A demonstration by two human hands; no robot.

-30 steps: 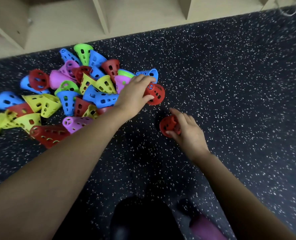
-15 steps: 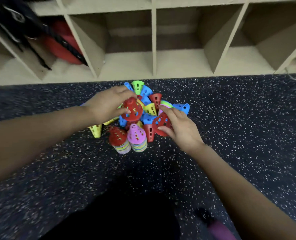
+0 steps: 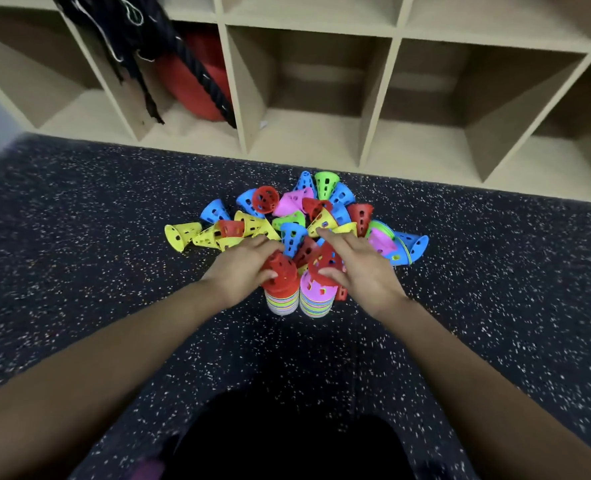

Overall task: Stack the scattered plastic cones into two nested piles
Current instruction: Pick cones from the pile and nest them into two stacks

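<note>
Loose cones [image 3: 288, 220] heaped behind both piles [image 3: 282, 302], left grip [image 3: 240, 273] clamped on red cone [image 3: 283, 271] — right grip [image 3: 361, 271] pinching second red cone [image 3: 325, 263]

No writing, label, brand, number or sign can be read anywhere. None shows on the red perforated plastic cone [image 3: 283, 271] gripped by the left hand [image 3: 240, 271], nor on the second red perforated cone [image 3: 327, 261] held by the right hand [image 3: 363, 271]. The loose coloured plastic cones [image 3: 325, 184] beyond both grips and the beige wooden cubby shelf [image 3: 307, 140] behind them are just as bare.
</note>
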